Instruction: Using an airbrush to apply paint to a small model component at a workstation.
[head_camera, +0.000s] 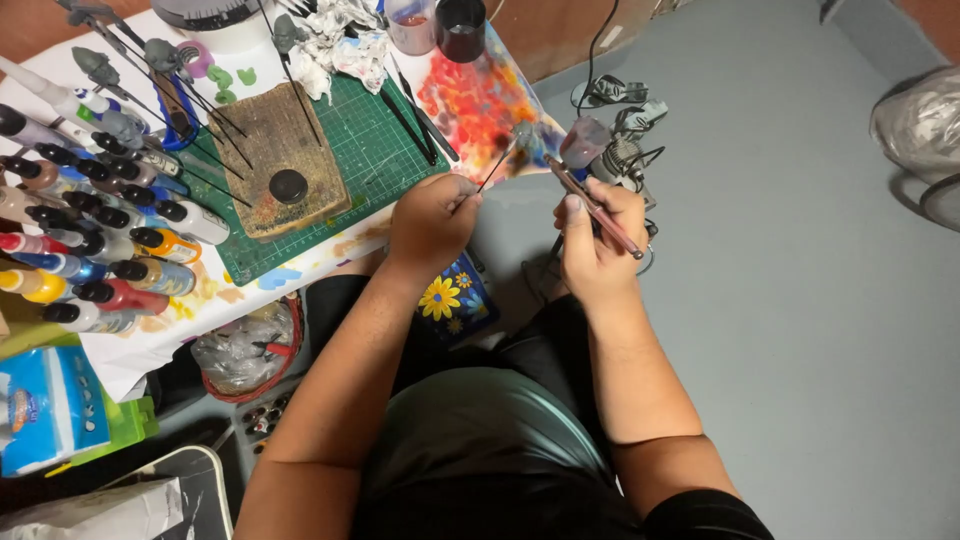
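Observation:
My left hand (430, 215) is closed on a thin dark rod (497, 165) that carries a small grey model part (522, 131) at its far tip. My right hand (597, 235) grips an airbrush (592, 205) with a pinkish paint cup (584, 141); its nozzle end points toward the grey part, a short gap away. Both hands hover just past the table's near edge, above my lap.
A green cutting mat (365, 140) holds a wooden block (285, 155) with a black cap. Several paint bottles (95, 215) lie in rows at the left. More grey parts on rods (150, 60), crumpled tissue (335, 40), two cups (440, 25) and a paint-stained sheet (480, 95) sit behind.

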